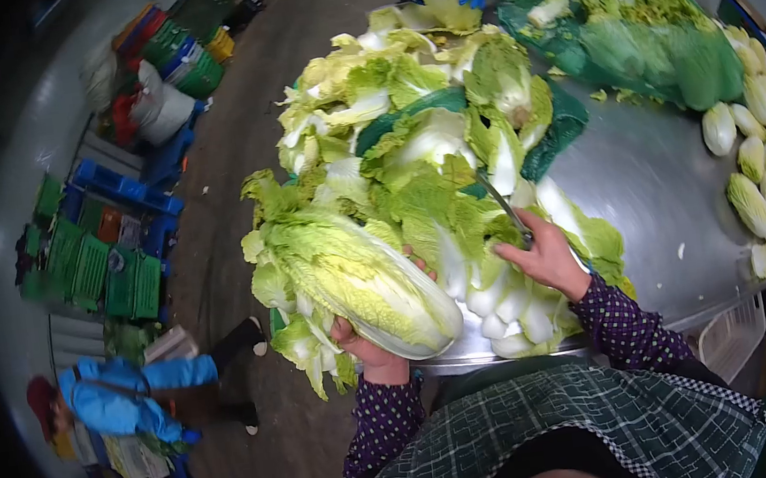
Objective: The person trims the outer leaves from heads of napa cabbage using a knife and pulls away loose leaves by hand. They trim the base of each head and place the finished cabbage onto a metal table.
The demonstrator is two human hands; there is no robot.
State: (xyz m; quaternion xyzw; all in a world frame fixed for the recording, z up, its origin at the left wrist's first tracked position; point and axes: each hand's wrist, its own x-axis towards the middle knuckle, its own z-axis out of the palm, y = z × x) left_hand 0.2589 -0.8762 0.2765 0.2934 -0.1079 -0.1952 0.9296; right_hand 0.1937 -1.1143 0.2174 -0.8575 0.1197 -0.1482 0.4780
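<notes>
— Writing anywhere? None readable from here.
— And the cabbage [359, 279]?
— Pale green, crinkled, white-ribbed, at the steel table [650, 180] edge; left hand [362, 345] cups it from beneath.
— Right hand [546, 258]?
— Closed around a knife [504, 206], over the heap of leaves [419, 140].

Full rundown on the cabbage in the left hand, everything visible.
The cabbage is a whole napa head: pale yellow-green crinkled leaves, white ribs, loose outer leaves drooping at its lower left. It lies tilted at the metal table's near edge, partly overhanging. The left hand grips it from below; its far side rests against the cabbage pile. The right hand with the knife is beside it, not touching.
</notes>
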